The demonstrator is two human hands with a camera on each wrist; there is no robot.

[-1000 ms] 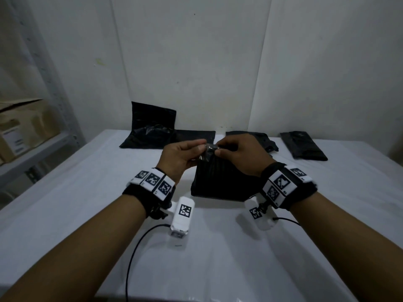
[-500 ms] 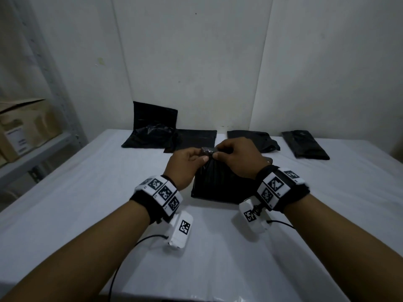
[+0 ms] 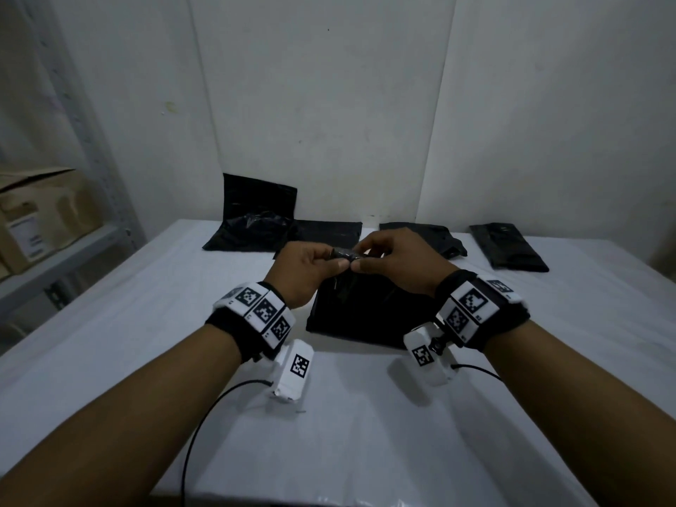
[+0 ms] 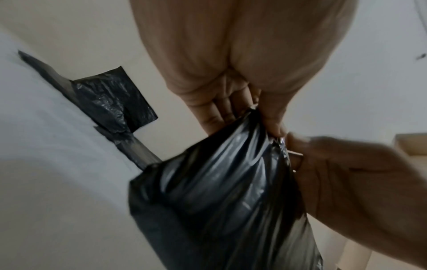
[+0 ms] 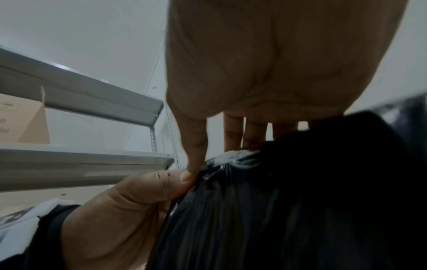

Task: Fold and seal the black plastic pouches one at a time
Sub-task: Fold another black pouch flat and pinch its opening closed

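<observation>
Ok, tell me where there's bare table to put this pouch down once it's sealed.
Bare cloth lies left of the held pouch, between the left hand and the table's left edge, and along the near table in front of both wrists. Also right of the right hand. The back edge is crowded: black pouches and folded ones.

A black plastic pouch (image 3: 360, 312) is held at the middle of the white table (image 3: 146, 342), its lower end resting on the surface and its crinkled top gathered into a tight roll. Four more black pouches (image 3: 256, 221) are seen along the far edge, one propped against the wall.
</observation>
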